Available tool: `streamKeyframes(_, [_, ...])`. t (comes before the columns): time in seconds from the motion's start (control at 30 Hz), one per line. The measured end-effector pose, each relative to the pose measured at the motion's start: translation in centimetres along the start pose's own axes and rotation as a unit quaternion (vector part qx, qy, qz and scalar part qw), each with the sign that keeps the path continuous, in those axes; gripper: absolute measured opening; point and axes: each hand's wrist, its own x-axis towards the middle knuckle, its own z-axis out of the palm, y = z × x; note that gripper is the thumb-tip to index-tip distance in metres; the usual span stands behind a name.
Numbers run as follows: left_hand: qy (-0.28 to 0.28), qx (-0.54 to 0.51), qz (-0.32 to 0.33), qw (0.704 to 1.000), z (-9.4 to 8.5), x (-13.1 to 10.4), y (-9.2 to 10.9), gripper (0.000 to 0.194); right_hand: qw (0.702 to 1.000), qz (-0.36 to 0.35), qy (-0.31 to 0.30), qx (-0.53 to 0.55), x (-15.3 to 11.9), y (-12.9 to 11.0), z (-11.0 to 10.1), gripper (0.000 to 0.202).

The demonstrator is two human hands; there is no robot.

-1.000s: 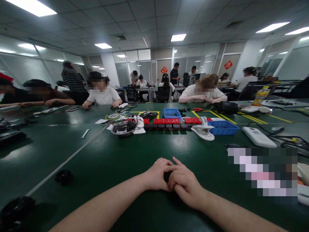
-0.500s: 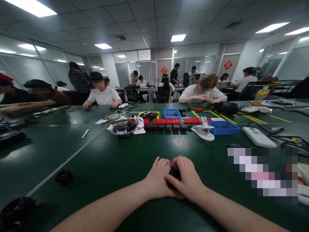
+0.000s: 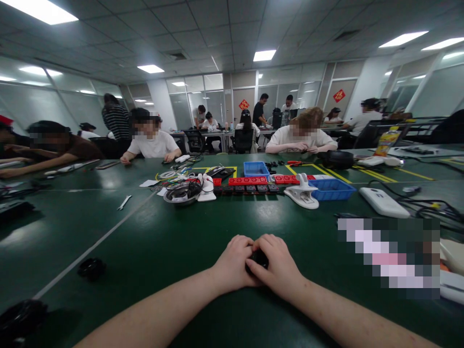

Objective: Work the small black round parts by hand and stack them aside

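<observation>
A small black part [image 3: 259,259] sits between my two hands, low over the green table [image 3: 174,246]. My left hand [image 3: 234,261] is curled round its left side, with the fingertips bent over the far edge. From the right, my right hand [image 3: 276,263] grips the same part, its thumb lying across the front. The fingers of both hands meet at the top and cover most of the part. Off to the left lie a black round part [image 3: 91,268] and a larger black part [image 3: 23,316].
Farther back are a metal bowl with cables [image 3: 182,193], red sockets [image 3: 247,181], a white clamp [image 3: 301,193], a blue tray [image 3: 331,189] and a wrench [image 3: 124,202]. A white device [image 3: 383,202] and black cables lie at right. People sit across the table.
My left hand's fingers have curled in closer round the black part, and its raised finger has come down. The whole view has shifted slightly.
</observation>
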Motion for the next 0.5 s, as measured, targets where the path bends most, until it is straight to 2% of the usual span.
streamKeyframes(0.07, [-0.015,-0.015,0.026,0.999,-0.2,0.1,-0.5,0.043,0.999,-0.040,0.001,0.035,-0.1,0.0,-0.2,0.008])
streamKeyframes(0.2, [-0.040,-0.030,0.063,0.997,-0.3,0.4,-1.5,0.034,0.985,-0.140,0.004,0.103,-0.3,-0.3,-0.5,0.016])
streamKeyframes(0.3, [-0.053,-0.033,0.084,0.995,-0.2,0.4,-2.0,0.036,0.972,-0.196,-0.005,0.133,-0.6,-0.6,-0.5,0.020])
streamKeyframes(0.5, [-0.068,-0.017,0.106,0.992,-0.3,0.4,-2.2,0.024,0.963,-0.216,0.019,0.160,-1.0,-0.6,-0.4,0.021])
